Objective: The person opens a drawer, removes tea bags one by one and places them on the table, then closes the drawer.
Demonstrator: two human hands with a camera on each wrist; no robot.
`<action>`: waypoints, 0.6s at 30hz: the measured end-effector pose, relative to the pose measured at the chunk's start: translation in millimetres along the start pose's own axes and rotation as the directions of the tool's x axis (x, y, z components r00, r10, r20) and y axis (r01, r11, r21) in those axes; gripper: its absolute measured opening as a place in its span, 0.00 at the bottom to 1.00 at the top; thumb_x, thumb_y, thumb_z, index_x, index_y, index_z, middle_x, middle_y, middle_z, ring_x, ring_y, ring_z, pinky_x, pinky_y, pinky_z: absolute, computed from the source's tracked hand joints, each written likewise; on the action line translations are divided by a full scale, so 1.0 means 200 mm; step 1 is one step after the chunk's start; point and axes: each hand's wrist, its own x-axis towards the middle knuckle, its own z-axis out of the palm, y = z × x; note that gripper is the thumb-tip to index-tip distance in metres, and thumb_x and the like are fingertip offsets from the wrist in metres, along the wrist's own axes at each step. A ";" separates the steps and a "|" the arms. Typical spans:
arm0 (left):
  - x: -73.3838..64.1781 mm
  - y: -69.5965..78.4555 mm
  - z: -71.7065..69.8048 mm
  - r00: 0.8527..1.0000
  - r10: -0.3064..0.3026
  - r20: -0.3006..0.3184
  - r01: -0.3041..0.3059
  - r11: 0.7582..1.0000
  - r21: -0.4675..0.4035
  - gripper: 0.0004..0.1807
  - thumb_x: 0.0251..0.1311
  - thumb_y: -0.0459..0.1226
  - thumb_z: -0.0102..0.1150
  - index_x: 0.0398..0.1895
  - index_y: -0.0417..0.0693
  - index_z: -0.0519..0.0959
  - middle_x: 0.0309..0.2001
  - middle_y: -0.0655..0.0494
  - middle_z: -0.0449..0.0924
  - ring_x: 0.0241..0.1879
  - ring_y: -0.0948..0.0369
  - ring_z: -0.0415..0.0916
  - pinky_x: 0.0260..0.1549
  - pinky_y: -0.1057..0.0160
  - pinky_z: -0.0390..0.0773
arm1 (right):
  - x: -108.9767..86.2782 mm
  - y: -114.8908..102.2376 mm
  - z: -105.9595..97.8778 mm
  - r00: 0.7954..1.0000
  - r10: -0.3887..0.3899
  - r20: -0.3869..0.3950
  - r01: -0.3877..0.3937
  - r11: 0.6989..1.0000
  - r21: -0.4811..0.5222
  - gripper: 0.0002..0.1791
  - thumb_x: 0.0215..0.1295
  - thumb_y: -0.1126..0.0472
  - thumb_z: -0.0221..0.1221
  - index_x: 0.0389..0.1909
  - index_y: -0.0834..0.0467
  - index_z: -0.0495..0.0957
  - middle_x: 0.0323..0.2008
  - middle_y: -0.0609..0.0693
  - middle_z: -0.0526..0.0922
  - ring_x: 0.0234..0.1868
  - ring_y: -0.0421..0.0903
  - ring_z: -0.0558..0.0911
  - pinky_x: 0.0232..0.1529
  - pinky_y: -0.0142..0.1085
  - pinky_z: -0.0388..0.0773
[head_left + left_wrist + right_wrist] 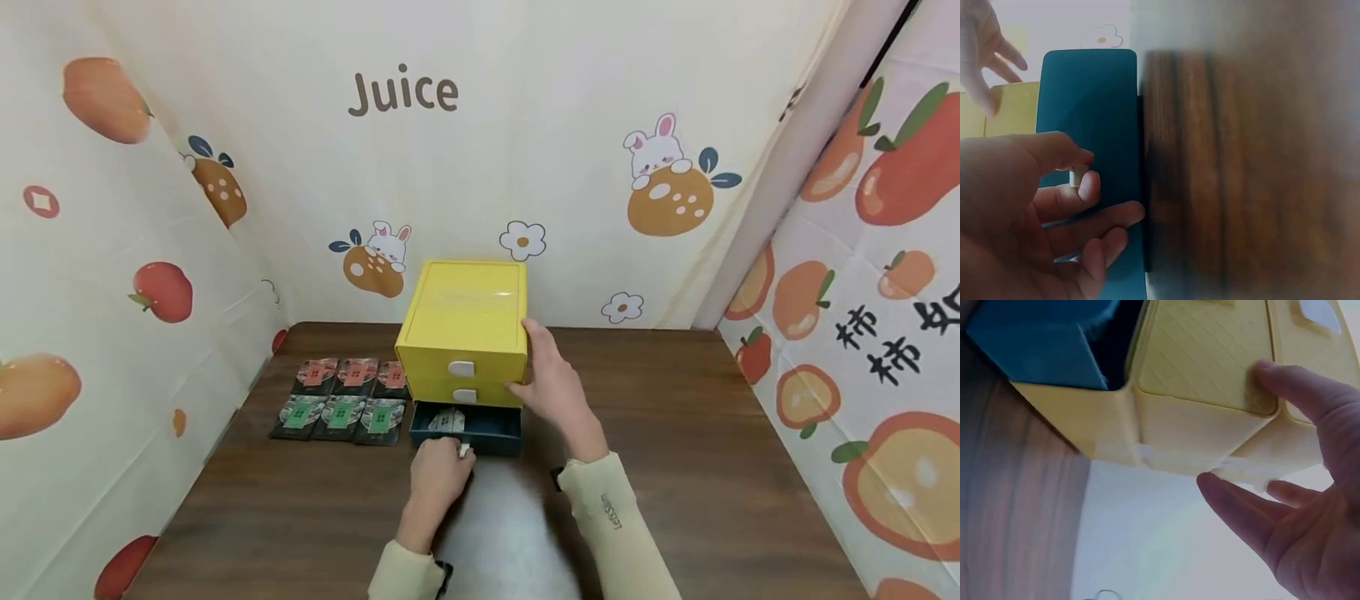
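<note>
A yellow drawer box [463, 312] stands at the back of the table, its teal bottom drawer [495, 435] pulled out. Inside that drawer lies a packet [448, 420] with a pale label. My left hand [438, 477] pinches the drawer's small white pull [1076, 175] between thumb and index finger, the other fingers loosely bent by the drawer front. On the box's right side is my right hand [557, 385]. In the right wrist view its thumb touches a yellow drawer front [1210, 356], and its extended fingers reach along the side.
Left of the box lie two rows of dark packets, the back row with red labels [355, 377], the front row with green labels [339, 417]. White pulls [461, 367] are on the upper yellow drawers. A fruit-printed curtain [517, 150] hangs behind the wooden table [675, 467].
</note>
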 end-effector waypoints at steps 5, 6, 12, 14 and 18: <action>-0.08 0.00 -0.02 1.000 -0.012 0.013 0.012 1.000 0.001 0.30 0.58 0.41 0.65 0.06 0.55 0.57 0.11 0.66 0.43 0.11 0.65 0.48 0.11 0.65 0.53 | -0.01 -0.01 0.02 0.999 -0.050 0.004 0.050 0.997 0.058 0.59 0.47 0.68 0.74 0.72 0.46 0.43 0.75 0.56 0.46 0.39 0.56 0.77 0.42 0.49 0.78; -0.10 0.01 -0.02 1.000 -0.018 0.018 0.018 1.000 0.001 0.30 0.58 0.41 0.65 0.06 0.55 0.57 0.11 0.66 0.43 0.12 0.65 0.48 0.11 0.65 0.52 | -0.01 -0.01 0.02 0.999 -0.049 -0.001 0.049 0.996 0.077 0.59 0.47 0.69 0.73 0.72 0.45 0.44 0.75 0.55 0.45 0.42 0.56 0.77 0.45 0.49 0.78; -0.17 0.03 -0.03 0.990 -0.122 0.075 0.120 0.992 0.032 0.27 0.58 0.43 0.63 0.06 0.55 0.60 0.10 0.63 0.51 0.11 0.63 0.57 0.12 0.63 0.57 | -0.01 0.00 0.04 0.999 -0.045 0.024 0.042 0.991 0.129 0.57 0.50 0.70 0.72 0.73 0.42 0.48 0.75 0.53 0.47 0.61 0.57 0.69 0.56 0.53 0.71; -0.19 0.03 -0.03 0.985 -0.145 0.087 0.142 0.989 0.045 0.27 0.58 0.44 0.63 0.06 0.55 0.61 0.10 0.62 0.53 0.12 0.63 0.59 0.12 0.62 0.58 | -0.01 0.00 0.05 0.998 -0.044 0.036 0.039 0.990 0.138 0.57 0.50 0.70 0.72 0.74 0.43 0.48 0.75 0.54 0.47 0.61 0.58 0.69 0.55 0.54 0.71; -0.20 0.03 -0.03 0.987 -0.137 0.086 0.131 0.989 0.068 0.27 0.59 0.48 0.64 0.07 0.54 0.64 0.10 0.60 0.58 0.13 0.61 0.63 0.12 0.61 0.61 | -0.02 -0.01 0.03 0.999 -0.031 0.026 0.027 0.989 0.149 0.58 0.49 0.71 0.72 0.73 0.41 0.47 0.75 0.53 0.47 0.59 0.58 0.71 0.53 0.52 0.73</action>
